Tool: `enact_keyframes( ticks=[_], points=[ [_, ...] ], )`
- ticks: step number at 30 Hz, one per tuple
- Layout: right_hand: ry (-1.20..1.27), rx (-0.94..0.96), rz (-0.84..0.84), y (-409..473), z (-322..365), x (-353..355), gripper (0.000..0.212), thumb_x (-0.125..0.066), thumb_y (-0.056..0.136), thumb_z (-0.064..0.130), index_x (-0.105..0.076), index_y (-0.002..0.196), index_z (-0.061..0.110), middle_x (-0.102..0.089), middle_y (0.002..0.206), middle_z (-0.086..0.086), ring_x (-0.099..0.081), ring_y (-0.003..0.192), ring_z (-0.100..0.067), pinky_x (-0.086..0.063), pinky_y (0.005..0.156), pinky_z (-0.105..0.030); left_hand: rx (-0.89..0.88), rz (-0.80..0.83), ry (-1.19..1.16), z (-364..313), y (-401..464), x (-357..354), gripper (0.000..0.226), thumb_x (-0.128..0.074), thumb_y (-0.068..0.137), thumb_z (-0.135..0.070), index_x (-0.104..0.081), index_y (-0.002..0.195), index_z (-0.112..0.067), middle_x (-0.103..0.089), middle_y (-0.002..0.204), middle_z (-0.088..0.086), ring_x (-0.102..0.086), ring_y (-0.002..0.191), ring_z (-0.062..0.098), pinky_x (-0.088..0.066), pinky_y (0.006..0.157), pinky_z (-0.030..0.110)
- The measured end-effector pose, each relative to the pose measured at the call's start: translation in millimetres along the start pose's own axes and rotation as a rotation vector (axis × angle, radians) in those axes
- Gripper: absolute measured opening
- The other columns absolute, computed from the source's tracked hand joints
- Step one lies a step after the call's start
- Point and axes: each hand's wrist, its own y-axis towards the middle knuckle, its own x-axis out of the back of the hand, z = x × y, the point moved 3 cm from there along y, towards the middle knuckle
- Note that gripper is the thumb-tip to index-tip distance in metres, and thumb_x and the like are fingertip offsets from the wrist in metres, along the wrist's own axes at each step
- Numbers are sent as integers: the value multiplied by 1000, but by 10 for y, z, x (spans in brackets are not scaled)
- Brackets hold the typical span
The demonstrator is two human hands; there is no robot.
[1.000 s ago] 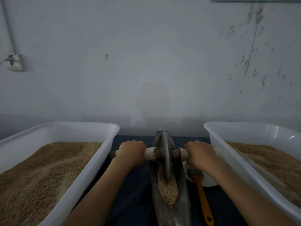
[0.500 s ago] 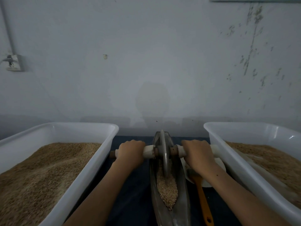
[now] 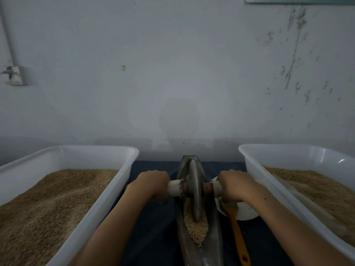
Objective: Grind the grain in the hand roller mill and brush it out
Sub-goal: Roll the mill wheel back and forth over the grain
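Two big white tubs [image 3: 80,191] of grain sit left and right. Between them is the long metal trough [image 3: 213,237], with grain [image 3: 197,227] in it. The wheel [image 3: 194,189] stands in the grain. It looks heavy and hard, so hold the handles. The left hand [image 3: 153,184] and right hand [image 3: 233,184] each wrap one handle. A brush [image 3: 237,233] lies just right.

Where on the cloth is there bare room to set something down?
Bare dark cloth lies between the left tub and the mill trough, under the left forearm. Right of the trough is crowded: brush, white bowl, then the right tub.
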Motion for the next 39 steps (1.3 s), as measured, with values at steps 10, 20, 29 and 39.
enact_keyframes(
  ticks=[10,20,29,39],
  points=[
    [14,-48,-454,59,43,-93,18,-55,88,16,-44,79,27,-59,85,5,-55,80,-18,-31,71,-29,13,-300,0,-40,10,10,23,-60,86,-26,-58,107,-20,-63,105,2,-60,95,21,-39,72,29],
    [-19,-3,-269,42,20,-38,13,-60,85,16,-60,96,20,-64,97,-1,-60,88,-19,-41,72,-29,-7,-204,25,-25,0,3,35,-65,83,-28,-57,117,-20,-63,110,3,-60,99,21,-41,77,31],
    [-22,47,-80,10,7,-1,14,-64,81,19,-63,95,19,-57,81,2,-55,72,-15,-40,63,-27,-31,-12,-43,1,-17,2,43,-71,78,-31,-59,118,-18,-65,109,5,-61,99,23,-47,82,34],
    [-1,-32,-517,30,72,-94,16,-51,92,15,-40,86,25,-61,97,4,-56,95,-19,-35,85,-32,39,-317,-20,-54,-12,4,20,-58,87,-25,-56,105,-18,-62,106,3,-58,96,21,-37,73,29]
  ],
)
